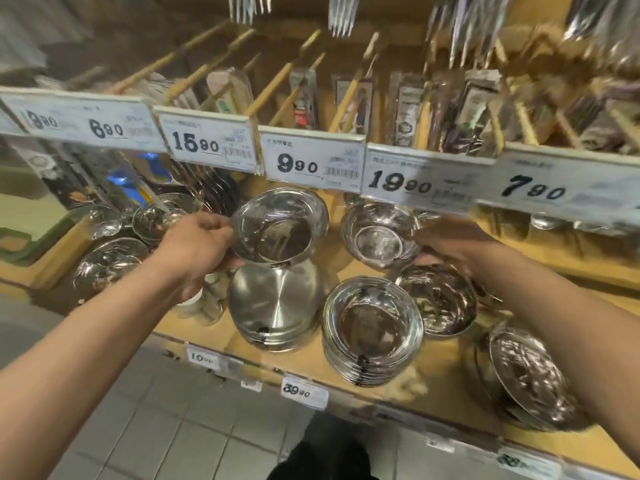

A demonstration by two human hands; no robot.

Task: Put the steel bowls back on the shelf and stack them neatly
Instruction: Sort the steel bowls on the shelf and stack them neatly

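Two hands work the shelf (298, 344): left hand (201, 244) pinches a light, slippery steel bowl (277, 225) by its nine-o'clock rim; right hand (450, 247) grip unclear.

Head-worn view, facing forward and down, close to shelf (194, 337)

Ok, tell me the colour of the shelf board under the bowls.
Light yellowish wood shelf, head view.
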